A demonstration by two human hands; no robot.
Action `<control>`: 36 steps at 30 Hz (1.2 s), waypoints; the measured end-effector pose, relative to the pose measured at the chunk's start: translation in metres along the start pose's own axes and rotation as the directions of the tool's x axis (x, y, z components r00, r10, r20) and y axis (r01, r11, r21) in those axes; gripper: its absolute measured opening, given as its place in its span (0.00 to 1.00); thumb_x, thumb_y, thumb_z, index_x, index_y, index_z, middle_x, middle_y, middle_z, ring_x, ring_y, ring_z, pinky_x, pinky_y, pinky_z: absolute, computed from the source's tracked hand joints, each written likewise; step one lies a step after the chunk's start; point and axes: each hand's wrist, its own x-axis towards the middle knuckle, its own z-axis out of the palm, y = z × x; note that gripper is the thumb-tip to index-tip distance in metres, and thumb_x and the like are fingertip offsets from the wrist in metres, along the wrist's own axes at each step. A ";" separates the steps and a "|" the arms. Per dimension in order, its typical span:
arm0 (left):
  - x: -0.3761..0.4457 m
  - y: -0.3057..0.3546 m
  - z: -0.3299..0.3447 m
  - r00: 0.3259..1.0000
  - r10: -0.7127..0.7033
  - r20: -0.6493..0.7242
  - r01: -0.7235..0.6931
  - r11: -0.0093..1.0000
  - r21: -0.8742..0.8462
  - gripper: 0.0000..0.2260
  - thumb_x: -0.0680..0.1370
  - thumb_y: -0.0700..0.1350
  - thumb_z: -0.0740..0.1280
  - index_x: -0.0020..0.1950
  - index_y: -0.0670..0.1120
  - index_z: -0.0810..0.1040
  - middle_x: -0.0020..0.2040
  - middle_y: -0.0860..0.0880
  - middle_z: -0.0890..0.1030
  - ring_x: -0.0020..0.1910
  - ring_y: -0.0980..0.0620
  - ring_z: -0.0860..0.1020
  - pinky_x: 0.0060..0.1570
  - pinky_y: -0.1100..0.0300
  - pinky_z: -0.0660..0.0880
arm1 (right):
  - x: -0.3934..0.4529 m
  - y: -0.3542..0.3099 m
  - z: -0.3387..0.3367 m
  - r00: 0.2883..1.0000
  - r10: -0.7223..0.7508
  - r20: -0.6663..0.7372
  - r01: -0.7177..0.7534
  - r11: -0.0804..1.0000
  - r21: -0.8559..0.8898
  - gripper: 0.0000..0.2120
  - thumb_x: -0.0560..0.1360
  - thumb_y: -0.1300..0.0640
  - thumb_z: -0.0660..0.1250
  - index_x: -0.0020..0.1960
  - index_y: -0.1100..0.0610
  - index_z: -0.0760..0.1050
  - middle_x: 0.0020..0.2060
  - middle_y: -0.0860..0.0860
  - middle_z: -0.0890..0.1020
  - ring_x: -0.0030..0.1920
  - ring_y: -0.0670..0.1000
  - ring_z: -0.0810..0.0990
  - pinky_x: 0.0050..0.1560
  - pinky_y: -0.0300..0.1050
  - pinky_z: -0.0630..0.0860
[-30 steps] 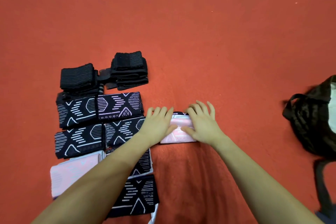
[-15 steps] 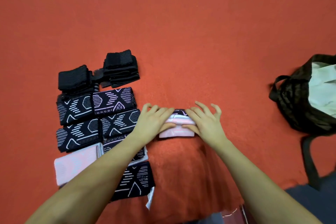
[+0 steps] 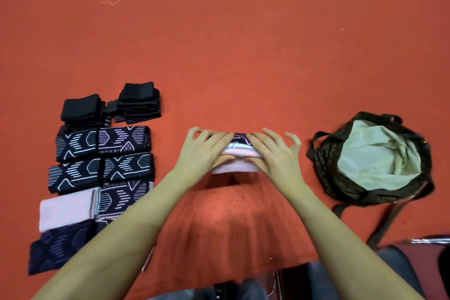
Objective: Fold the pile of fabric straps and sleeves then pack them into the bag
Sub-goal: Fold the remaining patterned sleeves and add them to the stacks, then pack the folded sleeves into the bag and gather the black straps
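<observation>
Folded pink-and-black patterned fabric sleeve [image 3: 235,159] sits gripped by left hand [image 3: 203,153] and right hand [image 3: 276,156] (folding looks finished). Next, I judge: carry it right into the open dark mesh bag [image 3: 323,165].

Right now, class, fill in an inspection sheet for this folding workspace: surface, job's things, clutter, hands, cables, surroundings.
Surface: red cloth covering the table.
Job's things: pink sleeve mid-fold; folded patterned sleeves and black straps in rows at left; open bag at right.
Clutter: loose thread.
Hands: left hand and right hand both grip the pink sleeve.
Cables: nothing seen.
Surroundings: dark seat edge below.
</observation>
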 end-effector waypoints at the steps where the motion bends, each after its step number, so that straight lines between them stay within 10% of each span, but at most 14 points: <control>1: 0.004 0.001 -0.001 1.000 -0.004 -0.002 0.004 1.000 -0.002 0.21 0.80 0.60 0.56 0.59 0.46 0.78 0.51 0.51 0.83 0.44 0.49 0.80 0.49 0.52 0.65 | 0.001 0.002 -0.003 1.000 0.001 -0.002 -0.001 1.000 0.000 0.20 0.81 0.41 0.49 0.61 0.50 0.72 0.53 0.47 0.82 0.58 0.53 0.80 0.58 0.53 0.59; 23: 0.116 0.028 0.031 0.991 0.081 0.110 -0.080 0.997 -0.018 0.20 0.75 0.56 0.59 0.56 0.46 0.81 0.45 0.48 0.81 0.39 0.47 0.79 0.48 0.50 0.62 | 0.010 0.074 -0.025 0.958 0.284 0.046 -0.274 0.950 -0.150 0.24 0.76 0.39 0.54 0.61 0.52 0.77 0.50 0.46 0.82 0.56 0.52 0.70 0.59 0.54 0.57; 36: 0.254 0.193 0.120 0.865 0.357 0.352 -0.233 0.908 -0.348 0.19 0.75 0.54 0.56 0.51 0.46 0.82 0.45 0.44 0.79 0.34 0.45 0.77 0.40 0.54 0.57 | -0.086 0.224 -0.049 0.698 0.716 0.033 -0.711 0.697 -0.093 0.24 0.76 0.38 0.55 0.54 0.55 0.79 0.37 0.49 0.81 0.46 0.55 0.69 0.51 0.53 0.59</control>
